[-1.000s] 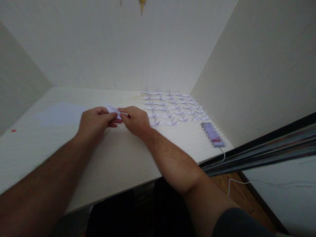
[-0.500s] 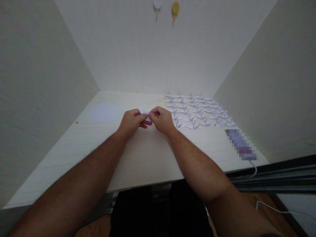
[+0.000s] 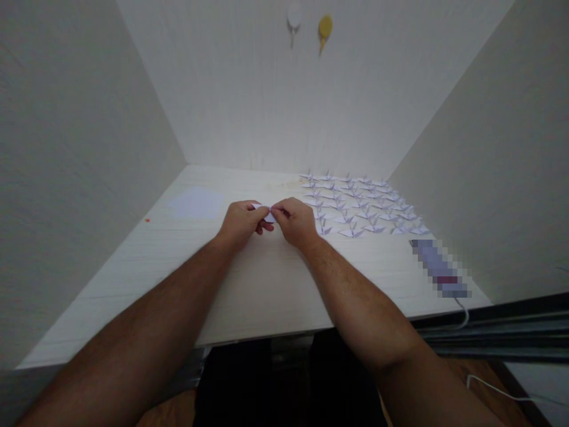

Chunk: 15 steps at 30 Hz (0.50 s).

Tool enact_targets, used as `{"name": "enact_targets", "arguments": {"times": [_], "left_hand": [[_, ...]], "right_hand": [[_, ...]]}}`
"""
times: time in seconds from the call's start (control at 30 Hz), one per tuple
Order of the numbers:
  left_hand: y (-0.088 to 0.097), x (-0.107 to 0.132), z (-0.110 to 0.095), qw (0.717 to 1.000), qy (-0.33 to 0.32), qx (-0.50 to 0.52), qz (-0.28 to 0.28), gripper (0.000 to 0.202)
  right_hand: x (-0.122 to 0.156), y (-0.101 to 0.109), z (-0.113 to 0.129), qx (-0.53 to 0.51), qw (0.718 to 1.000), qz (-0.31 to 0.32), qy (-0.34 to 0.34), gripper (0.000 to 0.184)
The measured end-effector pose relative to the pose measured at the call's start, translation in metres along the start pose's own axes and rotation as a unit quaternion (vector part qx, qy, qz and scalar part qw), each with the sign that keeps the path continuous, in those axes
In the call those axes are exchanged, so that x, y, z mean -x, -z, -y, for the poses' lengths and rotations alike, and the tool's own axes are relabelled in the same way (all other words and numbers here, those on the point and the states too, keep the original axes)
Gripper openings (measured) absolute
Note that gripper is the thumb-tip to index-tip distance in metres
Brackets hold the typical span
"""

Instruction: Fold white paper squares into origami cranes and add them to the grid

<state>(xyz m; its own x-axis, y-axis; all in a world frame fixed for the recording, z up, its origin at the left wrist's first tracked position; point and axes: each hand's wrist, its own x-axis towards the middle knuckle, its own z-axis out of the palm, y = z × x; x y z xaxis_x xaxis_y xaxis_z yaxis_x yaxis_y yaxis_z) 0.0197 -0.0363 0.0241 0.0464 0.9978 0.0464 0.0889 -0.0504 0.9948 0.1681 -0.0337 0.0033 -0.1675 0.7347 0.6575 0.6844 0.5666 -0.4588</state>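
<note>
Between my two hands, above the middle of the table, is a small folded piece of white paper (image 3: 269,217). My left hand (image 3: 242,222) grips its left side, thumb on top and fingers underneath. At the paper's right side, the thumb and fingertips of my right hand (image 3: 297,220) pinch it. Much of the paper is hidden behind my fingers, so its folded shape is unclear. Just right of my right hand stand rows of white origami cranes (image 3: 353,196). To the left of my left hand lies a pale stack of paper (image 3: 195,203).
A pixelated phone-like device (image 3: 438,267) with a white cable (image 3: 464,314) lies near the table's right front corner. A small orange bit (image 3: 147,220) is on the left. Walls enclose the table (image 3: 267,296) on three sides. White and yellow hooks (image 3: 325,26) hang on the back wall.
The view has shifted slightly, so everything appears a little lower and farther right. My right fingertips have shifted a little on the paper, and more of it shows between my hands.
</note>
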Motion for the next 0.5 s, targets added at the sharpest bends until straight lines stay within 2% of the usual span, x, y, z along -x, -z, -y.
{"name": "enact_targets", "arguments": {"times": [0.23, 0.5], "left_hand": [[-0.0001, -0.0012, -0.0007, 0.997, 0.041, 0.065, -0.003, 0.010], [0.0026, -0.0021, -0.0001, 0.995, 0.046, 0.091, -0.005, 0.012]], "right_hand": [[0.0002, 0.0025, -0.0005, 0.001, 0.999, 0.016, 0.040, 0.016], [0.0007, 0.0019, -0.0017, -0.014, 0.998, 0.020, 0.059, 0.018]]}}
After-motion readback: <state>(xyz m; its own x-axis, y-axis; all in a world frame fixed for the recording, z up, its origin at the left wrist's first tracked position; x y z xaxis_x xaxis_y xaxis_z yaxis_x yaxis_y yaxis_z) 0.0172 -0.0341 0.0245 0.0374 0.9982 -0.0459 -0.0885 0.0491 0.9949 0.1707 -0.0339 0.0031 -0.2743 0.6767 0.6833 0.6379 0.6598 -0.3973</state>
